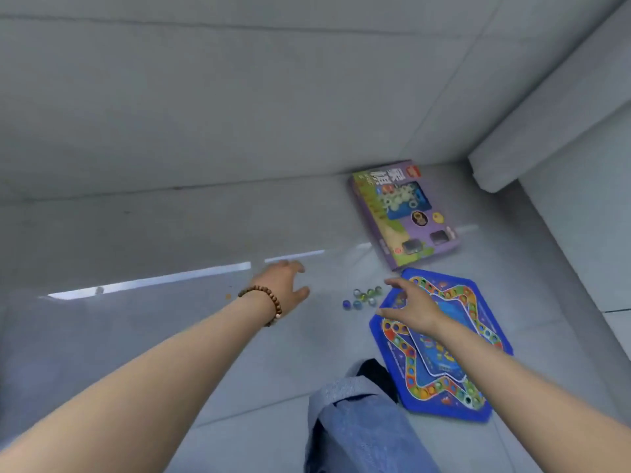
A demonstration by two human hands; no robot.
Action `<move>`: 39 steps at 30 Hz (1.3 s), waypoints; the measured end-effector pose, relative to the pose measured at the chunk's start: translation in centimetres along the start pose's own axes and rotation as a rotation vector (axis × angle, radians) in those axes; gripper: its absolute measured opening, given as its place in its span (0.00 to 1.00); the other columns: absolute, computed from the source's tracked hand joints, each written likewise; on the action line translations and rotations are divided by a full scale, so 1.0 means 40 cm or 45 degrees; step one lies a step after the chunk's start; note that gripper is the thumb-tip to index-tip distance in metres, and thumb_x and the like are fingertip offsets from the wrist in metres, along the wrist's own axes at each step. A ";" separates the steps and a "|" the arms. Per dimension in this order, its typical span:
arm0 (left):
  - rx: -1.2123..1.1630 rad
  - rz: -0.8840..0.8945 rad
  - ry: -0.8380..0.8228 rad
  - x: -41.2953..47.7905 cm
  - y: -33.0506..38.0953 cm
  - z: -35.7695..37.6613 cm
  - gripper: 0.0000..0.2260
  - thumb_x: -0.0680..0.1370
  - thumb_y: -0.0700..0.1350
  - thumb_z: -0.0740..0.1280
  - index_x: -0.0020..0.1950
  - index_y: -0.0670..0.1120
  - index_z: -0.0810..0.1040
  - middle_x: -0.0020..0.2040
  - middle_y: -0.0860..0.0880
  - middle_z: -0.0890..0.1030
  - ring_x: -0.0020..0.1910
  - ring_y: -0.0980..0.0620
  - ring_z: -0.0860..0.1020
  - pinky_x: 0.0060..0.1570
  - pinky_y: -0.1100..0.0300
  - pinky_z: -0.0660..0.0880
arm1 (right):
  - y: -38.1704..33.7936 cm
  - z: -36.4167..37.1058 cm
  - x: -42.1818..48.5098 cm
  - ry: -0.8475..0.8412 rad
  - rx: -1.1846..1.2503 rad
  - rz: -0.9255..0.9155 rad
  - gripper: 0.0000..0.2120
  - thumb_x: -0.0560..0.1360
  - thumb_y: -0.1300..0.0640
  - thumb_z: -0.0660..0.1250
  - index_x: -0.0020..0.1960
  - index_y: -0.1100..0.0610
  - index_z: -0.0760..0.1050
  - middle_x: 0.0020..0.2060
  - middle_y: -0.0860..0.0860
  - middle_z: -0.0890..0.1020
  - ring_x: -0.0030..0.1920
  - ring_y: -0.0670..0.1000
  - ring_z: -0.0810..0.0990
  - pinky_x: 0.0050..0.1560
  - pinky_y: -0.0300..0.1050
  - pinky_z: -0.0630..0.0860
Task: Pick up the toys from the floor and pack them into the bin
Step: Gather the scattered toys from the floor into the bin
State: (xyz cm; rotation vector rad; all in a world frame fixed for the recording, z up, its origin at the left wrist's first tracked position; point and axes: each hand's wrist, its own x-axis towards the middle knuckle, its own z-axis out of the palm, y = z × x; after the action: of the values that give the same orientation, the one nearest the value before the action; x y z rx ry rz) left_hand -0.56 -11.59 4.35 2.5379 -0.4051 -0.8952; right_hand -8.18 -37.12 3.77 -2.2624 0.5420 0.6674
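A blue hexagonal game board [454,367] with a coloured track of holes lies on the grey floor at the right. Several glass marbles [363,298] sit in a loose cluster just left of its upper corner. Beyond it lies a purple game box [406,213], flat on the floor. My right hand [411,307] hovers over the board's upper left part, fingers spread and pointing at the marbles, holding nothing. My left hand [285,285], with a wooden bead bracelet on the wrist, reaches out over bare floor left of the marbles, fingers relaxed and empty. No bin is in view.
A grey sofa or cushioned edge [546,131] runs along the right side. My knee in blue jeans [355,418] and a dark shoe are at the bottom centre. Glossy grey floor tiles [136,233] stretch to the left and far side.
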 end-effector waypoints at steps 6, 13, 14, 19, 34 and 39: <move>-0.090 0.151 -0.026 0.099 0.071 0.182 0.16 0.76 0.53 0.66 0.63 0.55 0.72 0.61 0.54 0.73 0.57 0.53 0.74 0.53 0.61 0.72 | 0.092 0.037 0.072 0.182 0.281 -0.068 0.22 0.71 0.59 0.73 0.63 0.51 0.72 0.58 0.46 0.73 0.55 0.47 0.74 0.41 0.34 0.74; -0.172 0.277 0.092 0.158 0.081 0.275 0.12 0.74 0.52 0.69 0.58 0.58 0.77 0.54 0.57 0.74 0.52 0.57 0.74 0.46 0.63 0.71 | 0.150 0.047 0.082 0.262 0.488 -0.093 0.19 0.71 0.62 0.72 0.60 0.52 0.74 0.56 0.46 0.76 0.49 0.46 0.75 0.39 0.36 0.78; -0.158 0.283 0.115 0.162 0.081 0.280 0.12 0.74 0.53 0.68 0.57 0.58 0.77 0.54 0.57 0.74 0.51 0.57 0.74 0.45 0.64 0.70 | 0.154 0.048 0.082 0.256 0.495 -0.099 0.19 0.71 0.62 0.72 0.60 0.52 0.74 0.56 0.46 0.76 0.49 0.46 0.75 0.38 0.34 0.77; -0.060 0.349 0.159 0.177 0.094 0.298 0.12 0.75 0.54 0.67 0.59 0.57 0.77 0.56 0.56 0.74 0.52 0.56 0.73 0.44 0.64 0.70 | 0.162 0.050 0.085 0.252 0.530 -0.120 0.20 0.71 0.63 0.72 0.60 0.52 0.74 0.56 0.47 0.76 0.48 0.45 0.75 0.39 0.32 0.76; -1.299 -0.112 0.349 0.166 0.041 0.250 0.02 0.77 0.39 0.66 0.48 0.42 0.75 0.39 0.48 0.77 0.35 0.54 0.75 0.31 0.70 0.75 | 0.087 0.102 0.142 0.186 -0.061 -0.434 0.19 0.71 0.55 0.73 0.60 0.51 0.75 0.56 0.47 0.73 0.56 0.45 0.72 0.57 0.36 0.70; -1.406 -0.144 0.269 0.149 0.017 0.249 0.03 0.78 0.39 0.65 0.45 0.45 0.74 0.39 0.48 0.78 0.35 0.55 0.75 0.32 0.69 0.76 | 0.073 0.119 0.168 0.205 -0.157 -0.408 0.16 0.71 0.55 0.73 0.58 0.52 0.77 0.54 0.49 0.74 0.58 0.49 0.71 0.58 0.43 0.72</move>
State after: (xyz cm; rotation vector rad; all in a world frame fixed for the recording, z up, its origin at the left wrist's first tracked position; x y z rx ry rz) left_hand -2.62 -17.42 -5.50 1.5930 0.2616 -0.6081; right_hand -5.99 -36.85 -4.67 -2.4594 0.2073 0.3687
